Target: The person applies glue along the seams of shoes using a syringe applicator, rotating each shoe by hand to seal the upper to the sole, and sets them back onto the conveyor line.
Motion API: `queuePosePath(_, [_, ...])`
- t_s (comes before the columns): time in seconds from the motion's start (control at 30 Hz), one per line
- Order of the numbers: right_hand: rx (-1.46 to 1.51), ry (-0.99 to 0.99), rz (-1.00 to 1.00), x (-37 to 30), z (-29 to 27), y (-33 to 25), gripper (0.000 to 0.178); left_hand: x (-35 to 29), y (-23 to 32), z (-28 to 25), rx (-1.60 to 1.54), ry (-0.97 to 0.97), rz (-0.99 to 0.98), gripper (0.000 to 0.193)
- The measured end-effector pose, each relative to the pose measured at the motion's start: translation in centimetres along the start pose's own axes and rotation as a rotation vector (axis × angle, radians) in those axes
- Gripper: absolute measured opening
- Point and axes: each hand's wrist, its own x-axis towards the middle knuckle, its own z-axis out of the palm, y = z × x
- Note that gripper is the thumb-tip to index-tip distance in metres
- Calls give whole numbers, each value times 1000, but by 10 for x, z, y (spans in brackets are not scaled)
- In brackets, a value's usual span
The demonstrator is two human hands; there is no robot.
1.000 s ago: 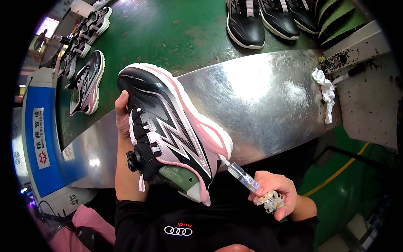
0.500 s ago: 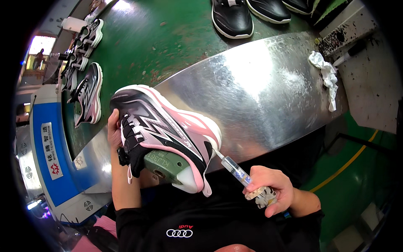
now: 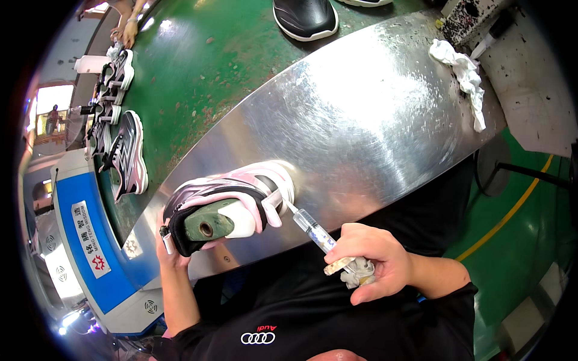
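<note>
My left hand (image 3: 171,256) is closed round the toe side of a pink, black and white sneaker (image 3: 271,175), mostly hidden behind it. A green and white shoe last (image 3: 208,226) fills the sneaker, its top turned towards me. In my right hand (image 3: 374,259) is a clear syringe (image 3: 314,230) with bluish contents. Its thin tip reaches the heel of the sneaker, by the edge of the sole; whether it touches I cannot tell. A crumpled whitish wad (image 3: 359,272) sits in the same hand at the syringe's rear end.
A shiny metal plate (image 3: 361,120) lies before me beside the green table surface (image 3: 198,78). Several similar sneakers (image 3: 129,156) line the left. Black shoes (image 3: 306,18) stand at the far side. A crumpled white cloth (image 3: 463,75) lies at right. Another person's hands (image 3: 128,30) show far left.
The sneaker has turned so its opening and last face me more, and it sits lower over the plate. The syringe moved left with its heel. Another person's hands have appeared at the far left.
</note>
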Motion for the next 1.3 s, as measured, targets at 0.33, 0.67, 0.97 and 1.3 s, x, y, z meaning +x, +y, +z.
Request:
queuePosePath(0.33, [-47, 15, -4, 3, 13, -2, 49, -56, -11, -8, -3, 84, -58, 40])
queuePosePath(0.67, [-67, 26, -14, -3, 24, -4, 52, -87, -21, 24, -66, 9, -176, 54])
queuePosePath(0.97, [-120, 42, -33, -4, 33, -12, 56, -100, -38, 49, -210, -171, -312, 76])
queuePosePath(1.3, [-91, 0, 175, -4, 38, -45, 48, -96, -62, 84, -384, -316, -417, 80])
